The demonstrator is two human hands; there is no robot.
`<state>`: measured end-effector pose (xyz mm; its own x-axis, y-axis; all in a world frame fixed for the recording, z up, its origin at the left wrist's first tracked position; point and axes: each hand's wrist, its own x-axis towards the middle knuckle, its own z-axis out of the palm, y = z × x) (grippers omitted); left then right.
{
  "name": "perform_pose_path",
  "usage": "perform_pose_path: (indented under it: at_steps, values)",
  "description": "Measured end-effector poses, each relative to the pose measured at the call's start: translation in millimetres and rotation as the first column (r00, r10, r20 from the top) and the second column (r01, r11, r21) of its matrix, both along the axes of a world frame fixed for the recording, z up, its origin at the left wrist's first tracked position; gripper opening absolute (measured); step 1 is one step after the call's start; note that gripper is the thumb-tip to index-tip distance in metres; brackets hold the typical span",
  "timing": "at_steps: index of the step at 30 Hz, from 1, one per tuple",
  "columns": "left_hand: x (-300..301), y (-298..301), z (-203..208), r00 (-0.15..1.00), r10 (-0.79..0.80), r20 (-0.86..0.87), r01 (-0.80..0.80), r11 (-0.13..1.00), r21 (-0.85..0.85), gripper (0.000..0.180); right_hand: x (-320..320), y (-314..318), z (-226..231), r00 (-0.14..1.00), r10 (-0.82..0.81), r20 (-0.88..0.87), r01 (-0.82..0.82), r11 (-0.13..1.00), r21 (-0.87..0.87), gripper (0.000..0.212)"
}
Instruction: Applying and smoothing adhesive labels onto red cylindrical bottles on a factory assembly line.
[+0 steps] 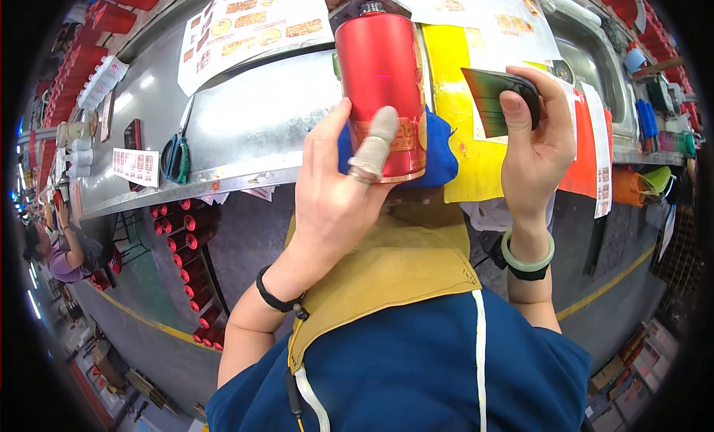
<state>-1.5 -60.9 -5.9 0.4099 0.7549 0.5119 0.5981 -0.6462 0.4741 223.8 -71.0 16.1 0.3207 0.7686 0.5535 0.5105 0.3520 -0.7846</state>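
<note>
In front of me a glossy red bottle (375,68) lies on the metal worktable (256,108), its neck toward the far side against a metal fixture (370,1). My left hand (338,175) is closed round its near end. One digit in a whitish cover presses near a gold-printed label (401,138) on the bottle. Under that end is a blue cloth (442,151). To the right, my right hand (539,134) grips a scraper (497,101) with a dark, shiny flat blade and a black rounded edge. The scraper is held up, apart from the bottle, above a yellow sheet (455,97).
Sheets of printed labels (253,23) cover the table's far part. Green-handled scissors (177,153) lie at left beside a small label sheet (136,166). Several red cylinders (195,283) stand below the table's edge. A metal sink (587,53) is at right. Another person (63,257) is far left.
</note>
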Motion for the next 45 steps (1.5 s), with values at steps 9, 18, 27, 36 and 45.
perform_pose_path:
  at_steps: [9,18,27,36,45]
  values:
    - [8,-2,-7,0.967,0.087,-0.239,-0.045,0.984,0.173,0.076,-7,-5,-6,0.995,0.0,-0.1,-0.008,0.997,-0.077,0.024]
    - [-3,-9,-34,0.981,0.023,0.192,-0.038,0.996,0.076,0.071,-18,-10,-4,0.973,0.228,0.041,-0.212,0.948,-0.236,0.029]
    - [8,-27,-43,0.97,0.145,0.197,-0.127,0.987,-0.103,0.039,-20,2,-6,0.959,0.148,0.242,-0.159,0.987,0.024,0.027]
    - [-2,-16,-36,0.947,0.132,0.294,-0.076,0.978,-0.193,0.065,-18,2,-5,0.98,0.113,0.165,-0.119,0.993,0.027,0.024]
    - [-8,-7,-47,0.943,0.089,0.321,-0.064,0.994,-0.088,0.069,-25,0,4,0.982,0.13,0.138,-0.122,0.991,-0.061,0.023]
